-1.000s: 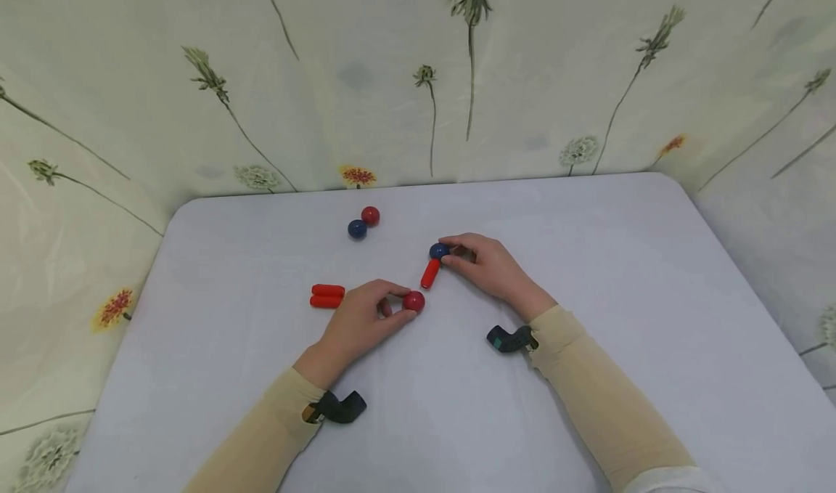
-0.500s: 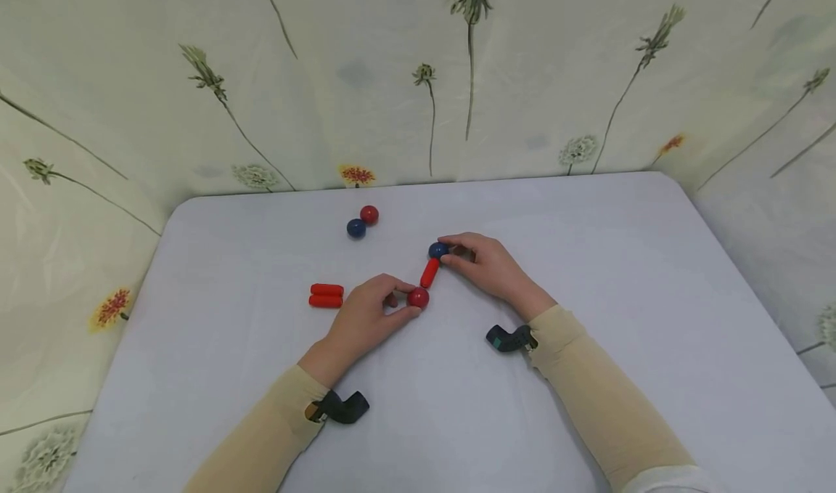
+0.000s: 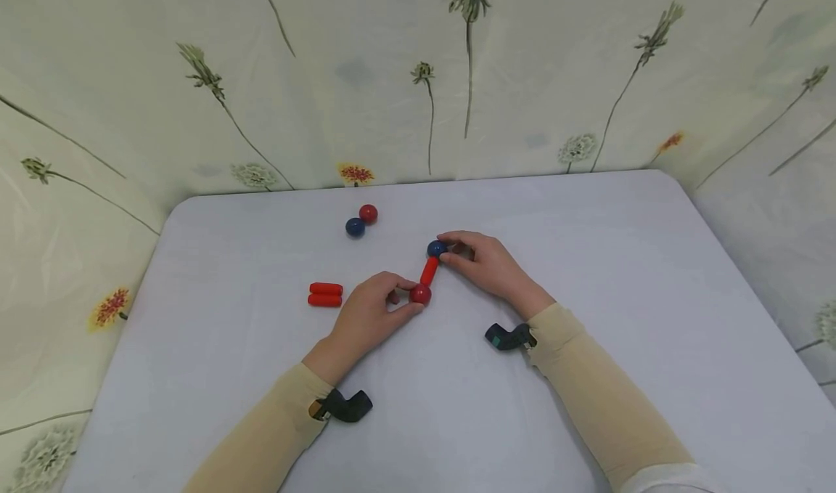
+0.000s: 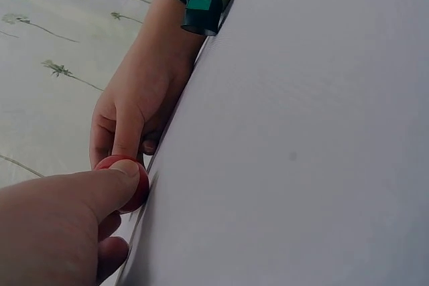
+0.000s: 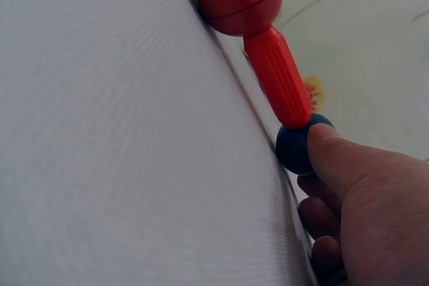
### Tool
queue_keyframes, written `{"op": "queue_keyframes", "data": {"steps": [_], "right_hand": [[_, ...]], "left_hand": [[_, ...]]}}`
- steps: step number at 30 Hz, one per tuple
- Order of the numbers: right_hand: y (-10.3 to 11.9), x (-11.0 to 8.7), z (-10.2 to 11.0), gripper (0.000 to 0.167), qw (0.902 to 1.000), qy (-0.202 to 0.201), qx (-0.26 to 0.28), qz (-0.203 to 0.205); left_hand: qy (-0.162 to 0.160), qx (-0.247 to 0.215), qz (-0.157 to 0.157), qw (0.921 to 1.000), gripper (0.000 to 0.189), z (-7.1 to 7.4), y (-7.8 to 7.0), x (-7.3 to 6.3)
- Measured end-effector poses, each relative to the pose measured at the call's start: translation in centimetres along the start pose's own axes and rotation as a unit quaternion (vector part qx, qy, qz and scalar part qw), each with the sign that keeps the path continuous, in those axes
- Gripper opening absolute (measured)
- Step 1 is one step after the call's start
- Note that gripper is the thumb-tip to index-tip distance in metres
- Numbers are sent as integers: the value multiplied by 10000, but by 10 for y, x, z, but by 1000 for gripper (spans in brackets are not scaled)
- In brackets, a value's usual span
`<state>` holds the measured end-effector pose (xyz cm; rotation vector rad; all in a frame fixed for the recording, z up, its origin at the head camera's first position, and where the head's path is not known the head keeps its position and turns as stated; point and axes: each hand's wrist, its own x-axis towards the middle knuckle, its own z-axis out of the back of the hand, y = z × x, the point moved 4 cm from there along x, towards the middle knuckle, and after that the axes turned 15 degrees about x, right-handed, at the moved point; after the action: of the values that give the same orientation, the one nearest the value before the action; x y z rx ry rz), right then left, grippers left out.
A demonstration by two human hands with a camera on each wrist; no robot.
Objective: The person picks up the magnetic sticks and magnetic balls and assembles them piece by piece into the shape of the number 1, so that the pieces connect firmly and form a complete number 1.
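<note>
My left hand (image 3: 369,315) pinches a red ball (image 3: 421,294) between thumb and forefinger, low over the white table. My right hand (image 3: 482,264) pinches a blue ball (image 3: 436,249) a little farther back. A ridged red rod (image 5: 278,77) spans the two balls; in the right wrist view its one end meets the blue ball and its other end touches the red ball. Whether the rod is fixed to the red ball I cannot tell. In the left wrist view my thumb covers part of the red ball (image 4: 142,189), and the rod is hidden.
Two red rods (image 3: 325,295) lie side by side left of my left hand. Farther back, a second blue ball (image 3: 355,227) and a second red ball (image 3: 369,213) sit together. A flowered cloth (image 3: 313,79) hangs behind the white table (image 3: 588,261).
My left hand has moved the red ball slightly right and back, closing the gap to the red rod's near end. My right hand has stayed nearly still on the blue ball.
</note>
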<state>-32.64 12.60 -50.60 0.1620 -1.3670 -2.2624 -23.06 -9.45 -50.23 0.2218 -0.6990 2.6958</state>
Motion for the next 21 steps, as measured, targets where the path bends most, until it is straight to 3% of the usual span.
{"op": "queue_keyframes", "data": {"steps": [6, 21], "right_hand": [[0, 0, 0, 40, 10000, -44, 11, 17], [1, 1, 0, 42, 9999, -97, -83, 103]], "left_hand": [[20, 47, 113, 9999, 35, -1, 0, 0], [-29, 30, 64, 10000, 36, 0, -1, 2]]}}
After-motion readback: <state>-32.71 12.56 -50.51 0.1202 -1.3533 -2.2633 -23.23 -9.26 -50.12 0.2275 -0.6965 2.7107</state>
